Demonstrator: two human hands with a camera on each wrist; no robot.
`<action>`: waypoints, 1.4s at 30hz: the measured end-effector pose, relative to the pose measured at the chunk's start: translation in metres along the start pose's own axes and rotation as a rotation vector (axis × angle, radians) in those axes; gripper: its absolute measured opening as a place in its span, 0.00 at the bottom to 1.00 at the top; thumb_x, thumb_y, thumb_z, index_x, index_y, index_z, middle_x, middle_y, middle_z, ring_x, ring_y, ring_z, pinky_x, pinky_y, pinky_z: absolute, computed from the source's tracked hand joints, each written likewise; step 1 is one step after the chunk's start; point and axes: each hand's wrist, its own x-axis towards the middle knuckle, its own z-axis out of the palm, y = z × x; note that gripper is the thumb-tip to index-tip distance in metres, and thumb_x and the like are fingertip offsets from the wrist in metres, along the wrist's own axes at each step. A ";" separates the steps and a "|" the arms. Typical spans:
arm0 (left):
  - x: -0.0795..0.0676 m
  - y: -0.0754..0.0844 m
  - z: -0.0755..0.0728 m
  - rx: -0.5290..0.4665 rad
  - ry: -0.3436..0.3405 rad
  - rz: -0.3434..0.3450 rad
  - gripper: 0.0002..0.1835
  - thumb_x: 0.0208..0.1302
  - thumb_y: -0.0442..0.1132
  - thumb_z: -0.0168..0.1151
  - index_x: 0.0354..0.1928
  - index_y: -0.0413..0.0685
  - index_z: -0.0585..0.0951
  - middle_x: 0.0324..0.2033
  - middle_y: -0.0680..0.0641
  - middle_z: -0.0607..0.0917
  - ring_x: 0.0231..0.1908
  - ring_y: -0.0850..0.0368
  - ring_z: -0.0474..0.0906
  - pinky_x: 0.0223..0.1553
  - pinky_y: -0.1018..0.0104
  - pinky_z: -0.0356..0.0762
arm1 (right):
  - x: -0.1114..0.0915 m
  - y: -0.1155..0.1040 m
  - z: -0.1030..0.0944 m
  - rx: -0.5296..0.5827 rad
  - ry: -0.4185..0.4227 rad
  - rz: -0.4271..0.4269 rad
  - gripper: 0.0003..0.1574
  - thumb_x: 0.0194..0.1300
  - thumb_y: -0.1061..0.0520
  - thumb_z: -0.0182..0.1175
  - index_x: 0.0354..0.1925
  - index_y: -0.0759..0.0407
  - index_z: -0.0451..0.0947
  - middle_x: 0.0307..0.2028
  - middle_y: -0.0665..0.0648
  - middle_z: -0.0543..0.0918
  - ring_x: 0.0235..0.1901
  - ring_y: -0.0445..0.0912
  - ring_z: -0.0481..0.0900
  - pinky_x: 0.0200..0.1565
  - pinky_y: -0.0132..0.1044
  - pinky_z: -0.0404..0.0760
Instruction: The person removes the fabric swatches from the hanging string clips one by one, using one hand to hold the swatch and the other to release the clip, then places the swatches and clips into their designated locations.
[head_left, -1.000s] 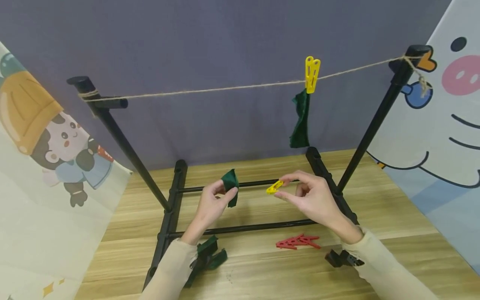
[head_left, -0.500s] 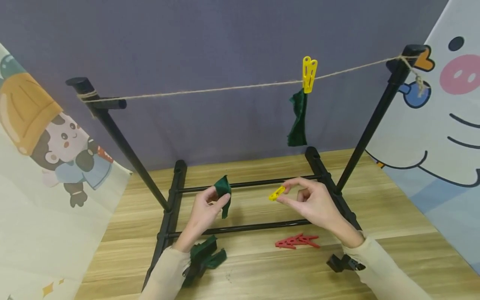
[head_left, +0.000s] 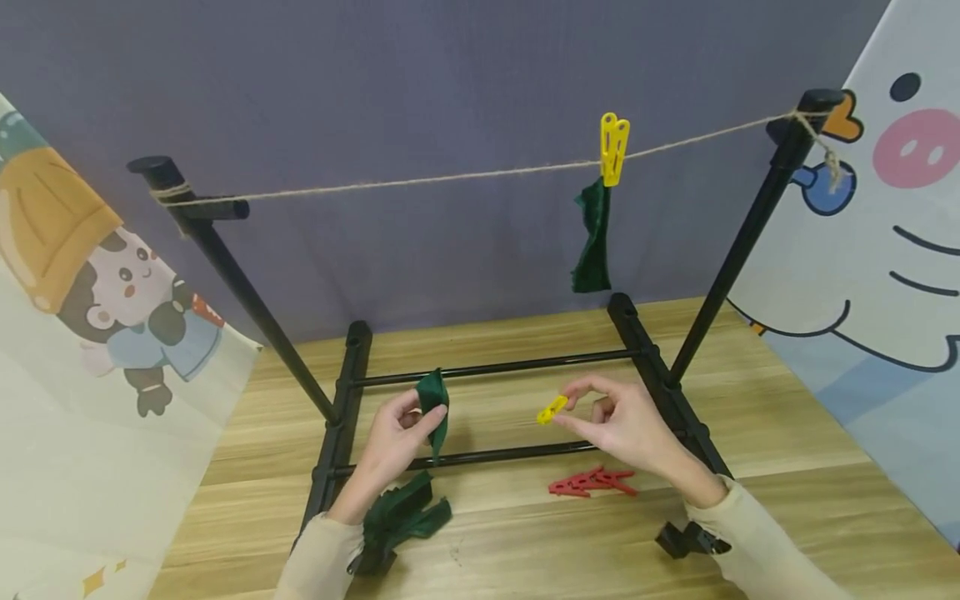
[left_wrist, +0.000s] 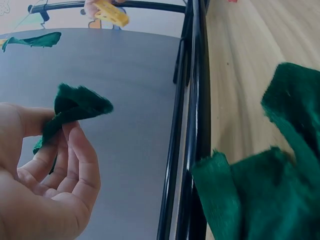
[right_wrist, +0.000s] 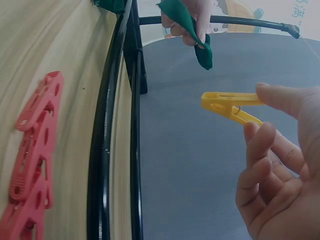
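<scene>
My left hand [head_left: 396,433] pinches a small strip of dark green cloth [head_left: 432,400] between thumb and fingers, above the bars of the black frame. In the left wrist view that cloth [left_wrist: 75,107] is folded and bent at the fingertips. My right hand [head_left: 618,417] holds a yellow clothespin [head_left: 552,409] by its handle ends. The right wrist view shows the clothespin [right_wrist: 230,104] pointing away from the fingers, its handles apart. Another green cloth [head_left: 593,242] hangs from the twine [head_left: 420,181] under a second yellow clothespin [head_left: 613,150].
Black posts [head_left: 255,292] carry the twine, with low crossbars [head_left: 495,367] between the feet. More green cloth pieces [head_left: 405,517] lie at the front left of the wooden table [head_left: 510,550]. Several red clothespins [head_left: 592,482] lie front right. Printed cartoon panels stand either side.
Both hands have come lower and nearer, the left also moving leftward, still holding the cloth and the clothespin. The view has shifted slightly.
</scene>
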 end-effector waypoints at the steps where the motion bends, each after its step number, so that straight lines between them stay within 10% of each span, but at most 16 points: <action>1: -0.001 -0.001 -0.001 0.001 -0.003 -0.007 0.06 0.67 0.36 0.60 0.42 0.41 0.81 0.34 0.44 0.83 0.31 0.50 0.82 0.34 0.50 0.80 | -0.001 0.001 0.001 -0.008 -0.004 -0.001 0.17 0.54 0.45 0.72 0.42 0.44 0.80 0.22 0.42 0.80 0.08 0.37 0.62 0.09 0.31 0.58; 8: -0.001 -0.037 -0.010 0.002 -0.033 -0.063 0.11 0.66 0.44 0.63 0.44 0.45 0.81 0.36 0.44 0.85 0.33 0.52 0.84 0.33 0.58 0.81 | -0.009 0.003 0.010 0.020 -0.092 0.116 0.19 0.53 0.40 0.71 0.42 0.41 0.80 0.21 0.45 0.80 0.08 0.37 0.61 0.09 0.32 0.59; 17: -0.015 -0.041 -0.021 0.049 -0.116 -0.052 0.13 0.65 0.48 0.63 0.45 0.49 0.81 0.53 0.40 0.80 0.26 0.52 0.84 0.19 0.62 0.76 | -0.017 0.016 0.019 -0.004 -0.160 0.126 0.20 0.52 0.38 0.71 0.42 0.41 0.79 0.27 0.45 0.82 0.09 0.36 0.63 0.09 0.31 0.59; 28: -0.026 -0.050 -0.029 0.208 -0.152 -0.053 0.12 0.67 0.42 0.61 0.29 0.44 0.73 0.23 0.51 0.77 0.23 0.54 0.75 0.24 0.66 0.74 | -0.024 0.028 0.028 0.001 -0.269 0.148 0.17 0.55 0.45 0.71 0.43 0.44 0.79 0.34 0.43 0.83 0.08 0.37 0.65 0.08 0.30 0.62; 42: -0.052 -0.061 -0.043 0.315 -0.230 -0.028 0.25 0.64 0.53 0.62 0.20 0.48 0.63 0.12 0.59 0.60 0.14 0.69 0.55 0.16 0.75 0.58 | -0.028 0.038 0.032 -0.023 -0.317 0.167 0.19 0.55 0.41 0.70 0.43 0.43 0.80 0.38 0.47 0.84 0.09 0.37 0.67 0.10 0.32 0.66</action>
